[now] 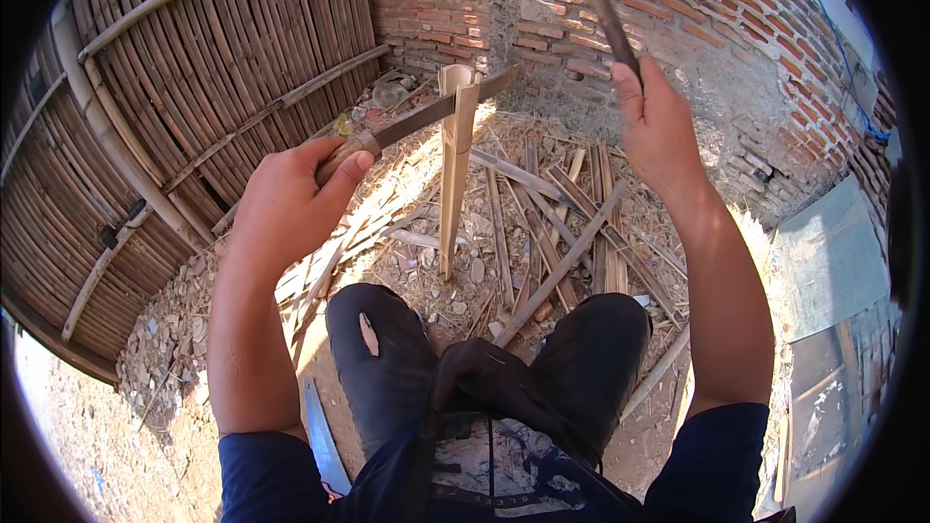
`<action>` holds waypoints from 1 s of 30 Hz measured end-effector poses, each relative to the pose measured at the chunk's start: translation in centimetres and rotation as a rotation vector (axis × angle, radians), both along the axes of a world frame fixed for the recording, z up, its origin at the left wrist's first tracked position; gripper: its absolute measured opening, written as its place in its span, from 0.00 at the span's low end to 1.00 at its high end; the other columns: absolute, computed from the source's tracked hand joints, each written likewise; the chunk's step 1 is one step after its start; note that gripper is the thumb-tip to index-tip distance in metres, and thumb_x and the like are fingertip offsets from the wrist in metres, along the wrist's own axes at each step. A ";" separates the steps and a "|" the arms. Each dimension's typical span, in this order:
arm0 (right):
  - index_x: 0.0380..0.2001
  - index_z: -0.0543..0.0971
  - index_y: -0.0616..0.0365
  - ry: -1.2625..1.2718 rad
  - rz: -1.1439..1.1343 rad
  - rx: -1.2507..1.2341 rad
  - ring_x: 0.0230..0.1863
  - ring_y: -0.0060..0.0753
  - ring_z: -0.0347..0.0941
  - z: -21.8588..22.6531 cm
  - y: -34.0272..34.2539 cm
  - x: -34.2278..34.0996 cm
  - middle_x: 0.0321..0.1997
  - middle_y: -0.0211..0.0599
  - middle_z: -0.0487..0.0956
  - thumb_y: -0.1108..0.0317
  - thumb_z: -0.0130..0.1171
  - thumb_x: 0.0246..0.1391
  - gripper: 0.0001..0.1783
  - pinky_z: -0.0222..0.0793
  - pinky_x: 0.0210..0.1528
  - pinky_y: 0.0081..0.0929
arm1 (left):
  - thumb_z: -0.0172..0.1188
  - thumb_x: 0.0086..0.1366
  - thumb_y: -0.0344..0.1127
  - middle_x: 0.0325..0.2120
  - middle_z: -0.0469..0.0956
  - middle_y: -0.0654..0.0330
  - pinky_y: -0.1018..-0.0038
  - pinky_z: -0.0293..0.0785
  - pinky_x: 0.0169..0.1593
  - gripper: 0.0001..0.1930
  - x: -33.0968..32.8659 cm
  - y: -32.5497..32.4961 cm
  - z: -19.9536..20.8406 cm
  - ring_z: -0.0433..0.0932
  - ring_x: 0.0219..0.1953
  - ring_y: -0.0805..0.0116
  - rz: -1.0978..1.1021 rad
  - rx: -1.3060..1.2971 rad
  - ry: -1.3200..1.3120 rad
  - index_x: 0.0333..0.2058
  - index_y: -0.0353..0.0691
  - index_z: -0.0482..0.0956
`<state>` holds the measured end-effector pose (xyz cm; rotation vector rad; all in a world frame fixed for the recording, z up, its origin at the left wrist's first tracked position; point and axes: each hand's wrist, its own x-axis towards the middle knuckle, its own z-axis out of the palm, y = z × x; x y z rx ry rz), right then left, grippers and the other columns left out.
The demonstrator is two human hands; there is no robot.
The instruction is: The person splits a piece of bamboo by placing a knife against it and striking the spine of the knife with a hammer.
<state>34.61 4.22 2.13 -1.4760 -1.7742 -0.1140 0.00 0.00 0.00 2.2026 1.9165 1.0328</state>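
My left hand (295,196) is closed round the wooden handle of a machete (426,121). Its blade points right and lies across the upper part of an upright bamboo piece (457,174), seemingly set into a split near the top. The bamboo stands on the ground in front of my knees. Raised at the upper right, my right hand (661,131) grips the handle of a hammer (605,15). The dark hammer head is up near the top edge, above and to the right of the blade, apart from it.
Split bamboo strips (542,232) lie crossed on the rubble ground beyond my knees. A handsaw (325,441) rests beside my left leg. A bamboo slat wall (223,68) rises at left, a brick wall (668,0) behind. Grey sheets (833,261) stand at right.
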 end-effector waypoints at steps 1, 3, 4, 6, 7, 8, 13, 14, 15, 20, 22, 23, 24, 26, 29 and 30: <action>0.42 0.74 0.64 -0.218 0.008 -0.103 0.37 0.58 0.82 -1.0 0.0 -0.1 0.29 0.56 0.82 0.47 0.48 0.72 0.26 0.71 0.41 0.53 | 0.61 0.70 0.52 0.19 0.74 0.57 0.70 0.70 0.33 0.24 -0.1 0.0 0.1 0.72 0.23 0.71 0.003 0.008 0.014 0.48 0.32 0.82; 0.42 0.73 0.64 -0.283 0.002 -0.095 0.34 0.59 0.80 -1.8 0.2 -0.4 0.27 0.53 0.81 0.47 0.48 0.72 0.26 0.71 0.37 0.51 | 0.61 0.70 0.52 0.19 0.73 0.58 0.70 0.69 0.33 0.24 -0.6 0.1 0.4 0.71 0.23 0.72 0.004 0.029 0.032 0.48 0.32 0.82; 0.41 0.73 0.65 -0.310 -0.006 -0.092 0.32 0.59 0.80 -2.0 0.1 -0.6 0.26 0.52 0.80 0.47 0.47 0.73 0.26 0.71 0.36 0.49 | 0.61 0.70 0.51 0.18 0.72 0.59 0.70 0.68 0.32 0.24 -1.0 0.2 0.5 0.70 0.23 0.72 0.002 0.042 0.036 0.48 0.32 0.82; 0.41 0.73 0.64 -0.183 0.035 0.072 0.30 0.59 0.79 -1.5 0.1 0.3 0.25 0.50 0.79 0.47 0.47 0.73 0.25 0.70 0.34 0.49 | 0.61 0.70 0.51 0.18 0.72 0.59 0.70 0.68 0.32 0.25 -1.3 0.3 0.4 0.70 0.23 0.72 -0.008 0.047 0.029 0.48 0.31 0.82; 0.41 0.73 0.64 -0.133 0.057 0.147 0.29 0.59 0.78 -0.9 0.1 0.9 0.25 0.50 0.79 0.47 0.47 0.73 0.25 0.70 0.33 0.49 | 0.61 0.70 0.51 0.18 0.72 0.59 0.70 0.68 0.32 0.25 -1.1 0.2 0.1 0.70 0.23 0.72 -0.017 0.040 0.016 0.48 0.31 0.82; 0.41 0.73 0.64 -0.044 0.033 0.142 0.29 0.60 0.78 0.1 0.0 1.3 0.25 0.50 0.79 0.47 0.47 0.73 0.25 0.71 0.34 0.49 | 0.61 0.70 0.51 0.18 0.72 0.59 0.70 0.68 0.32 0.25 -0.9 0.1 -0.1 0.70 0.23 0.73 -0.025 0.032 0.004 0.48 0.31 0.82; 0.36 0.74 0.63 0.126 -0.016 0.170 0.28 0.60 0.77 -0.7 0.3 -0.1 0.23 0.48 0.77 0.47 0.48 0.72 0.26 0.71 0.35 0.50 | 0.61 0.70 0.52 0.18 0.72 0.60 0.70 0.68 0.31 0.25 -0.4 -0.3 0.3 0.70 0.23 0.73 -0.015 -0.024 -0.010 0.49 0.30 0.82; 0.36 0.74 0.63 -0.019 0.004 0.085 0.27 0.59 0.76 -2.2 0.8 -0.5 0.22 0.48 0.77 0.47 0.48 0.72 0.26 0.70 0.34 0.50 | 0.61 0.70 0.52 0.18 0.71 0.60 0.70 0.68 0.31 0.25 -0.4 -0.3 0.3 0.70 0.23 0.73 -0.003 -0.024 -0.006 0.48 0.30 0.82; 0.36 0.74 0.63 -0.166 0.023 0.000 0.27 0.58 0.76 -3.7 1.0 -1.0 0.22 0.47 0.77 0.46 0.47 0.73 0.26 0.70 0.34 0.50 | 0.61 0.71 0.52 0.18 0.71 0.61 0.70 0.67 0.31 0.25 -0.6 -0.3 0.3 0.69 0.23 0.73 -0.007 -0.014 0.001 0.48 0.30 0.82; 0.37 0.73 0.64 -0.261 0.096 0.098 0.28 0.60 0.76 1.1 1.3 0.9 0.24 0.51 0.77 0.47 0.48 0.72 0.26 0.71 0.35 0.52 | 0.61 0.71 0.52 0.18 0.70 0.61 0.69 0.66 0.30 0.25 -0.9 -0.5 0.2 0.67 0.23 0.74 0.043 -0.016 0.020 0.48 0.30 0.82; 0.38 0.72 0.65 -0.079 0.004 0.070 0.30 0.64 0.77 3.2 0.1 0.7 0.25 0.52 0.78 0.47 0.48 0.72 0.26 0.73 0.38 0.52 | 0.61 0.70 0.52 0.18 0.70 0.61 0.69 0.66 0.31 0.26 -0.7 -0.6 0.3 0.67 0.23 0.73 0.018 -0.039 -0.004 0.48 0.30 0.82; 0.38 0.73 0.65 0.009 -0.010 0.092 0.31 0.64 0.76 2.8 0.2 0.3 0.25 0.52 0.78 0.47 0.48 0.72 0.26 0.73 0.39 0.51 | 0.61 0.70 0.52 0.18 0.70 0.61 0.69 0.66 0.31 0.26 -0.6 -0.6 0.3 0.68 0.23 0.73 0.006 -0.050 -0.017 0.48 0.30 0.82; 0.39 0.73 0.65 0.099 -0.028 0.125 0.31 0.64 0.76 2.3 0.3 -0.1 0.25 0.51 0.78 0.47 0.48 0.72 0.26 0.73 0.39 0.51 | 0.61 0.70 0.52 0.18 0.70 0.61 0.69 0.67 0.31 0.26 -0.5 -0.4 0.3 0.68 0.23 0.73 -0.009 -0.041 -0.022 0.47 0.30 0.82; 0.39 0.73 0.65 0.010 -0.030 0.060 0.31 0.62 0.76 -0.2 1.0 -0.4 0.26 0.50 0.78 0.46 0.48 0.72 0.27 0.72 0.39 0.49 | 0.61 0.70 0.52 0.18 0.70 0.60 0.69 0.67 0.31 0.25 -0.5 -0.2 0.2 0.68 0.23 0.73 -0.029 -0.024 -0.031 0.47 0.30 0.82; 0.38 0.74 0.64 -0.339 0.042 -0.105 0.30 0.58 0.75 -3.8 2.7 -0.5 0.26 0.50 0.78 0.45 0.48 0.72 0.27 0.70 0.38 0.47 | 0.61 0.70 0.52 0.18 0.71 0.60 0.70 0.66 0.30 0.25 -0.9 -0.1 0.1 0.68 0.22 0.73 0.022 0.014 0.066 0.47 0.30 0.82; 0.38 0.73 0.63 -0.329 0.060 -0.089 0.30 0.58 0.75 -3.1 2.8 0.0 0.26 0.50 0.78 0.45 0.48 0.72 0.27 0.70 0.38 0.47 | 0.61 0.70 0.51 0.18 0.71 0.60 0.69 0.66 0.30 0.25 -1.1 0.0 0.0 0.68 0.22 0.72 0.016 0.020 0.070 0.47 0.30 0.82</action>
